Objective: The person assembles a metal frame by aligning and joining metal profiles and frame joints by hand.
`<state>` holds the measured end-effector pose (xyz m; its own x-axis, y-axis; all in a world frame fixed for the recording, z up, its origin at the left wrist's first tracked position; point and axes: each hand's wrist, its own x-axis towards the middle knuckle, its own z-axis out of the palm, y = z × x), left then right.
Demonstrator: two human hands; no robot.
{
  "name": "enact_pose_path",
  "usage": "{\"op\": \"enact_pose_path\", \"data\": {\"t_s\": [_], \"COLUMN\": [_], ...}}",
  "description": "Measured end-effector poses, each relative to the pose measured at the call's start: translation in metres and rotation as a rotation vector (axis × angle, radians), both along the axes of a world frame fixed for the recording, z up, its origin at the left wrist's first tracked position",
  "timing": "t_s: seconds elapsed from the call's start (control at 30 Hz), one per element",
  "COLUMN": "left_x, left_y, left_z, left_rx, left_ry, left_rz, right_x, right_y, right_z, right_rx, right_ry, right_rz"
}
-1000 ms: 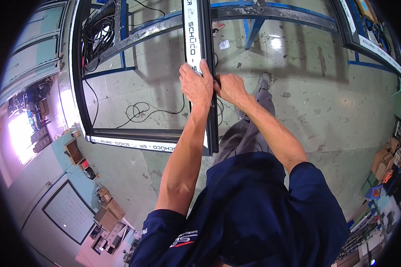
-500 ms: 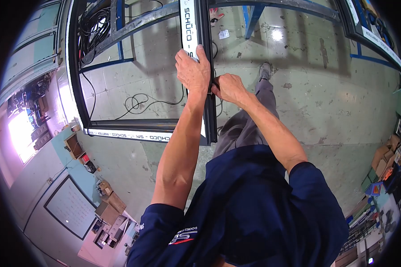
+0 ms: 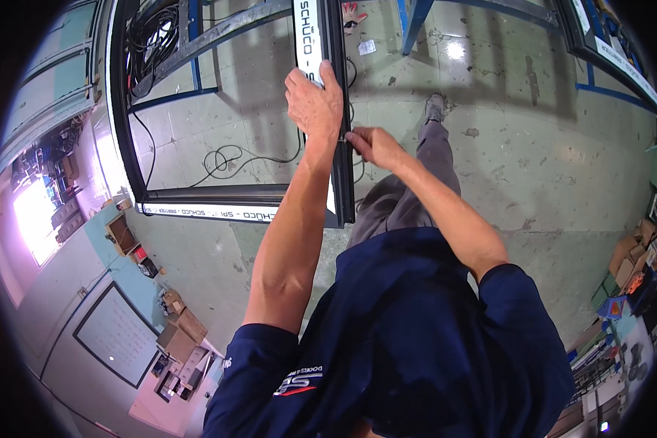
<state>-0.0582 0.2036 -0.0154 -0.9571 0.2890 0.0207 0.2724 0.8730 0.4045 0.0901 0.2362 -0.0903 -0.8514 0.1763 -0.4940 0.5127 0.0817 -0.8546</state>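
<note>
A large black window or door frame [image 3: 341, 182] with white printed protective film lies across a support ahead of me. My left hand [image 3: 315, 106] is closed around its right-hand bar, fingers on the inner side and thumb along the top. At the outer edge of the same bar, my right hand [image 3: 376, 146] is closed in a pinch. A small shiny bit shows between its fingertips and the bar, too small to name.
Blue and grey trestles [image 3: 416, 25] hold up the frame. A coiled black cable [image 3: 153, 44] hangs at upper left, and a thin cable [image 3: 226, 157] loops below. On the floor lie a glove [image 3: 353, 18] and a paper scrap [image 3: 366, 47]. Another frame [image 3: 613, 55] stands at upper right.
My right hand has drawn slightly down and outward along the bar's edge, uncovering the small shiny bit. My left hand keeps its hold, and the view has shifted a little.
</note>
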Motion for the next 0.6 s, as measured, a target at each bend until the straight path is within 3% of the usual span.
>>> {"op": "enact_pose_path", "data": {"t_s": [0.17, 0.27, 0.33, 0.4, 0.43, 0.57, 0.6], "left_x": [-0.001, 0.002, 0.0, 0.0, 0.001, 0.002, 0.001], "left_y": [0.002, 0.002, 0.001, 0.001, 0.001, 0.0, 0.0], "left_z": [0.002, 0.0, 0.0, 0.0, -0.001, 0.0, 0.0], "left_rx": [-0.006, -0.002, -0.009, 0.001, 0.003, 0.029, 0.019], "left_ry": [-0.011, -0.006, -0.008, 0.007, 0.012, 0.015, 0.012], "left_rz": [0.006, -0.001, 0.003, 0.002, 0.0, -0.005, -0.004], "right_x": [0.06, 0.058, 0.028, -0.008, -0.023, 0.005, 0.026], "right_y": [-0.068, -0.046, -0.013, 0.014, 0.026, -0.036, -0.05], "right_z": [-0.004, -0.011, -0.009, -0.008, 0.003, -0.007, -0.007], "right_rx": [-0.065, -0.037, -0.288, -0.104, -0.018, 0.152, 0.1], "right_ry": [0.053, 0.126, -0.046, 0.11, 0.07, 0.258, 0.119], "right_rz": [-0.047, 0.111, -0.015, -0.106, -0.06, -0.216, -0.062]}}
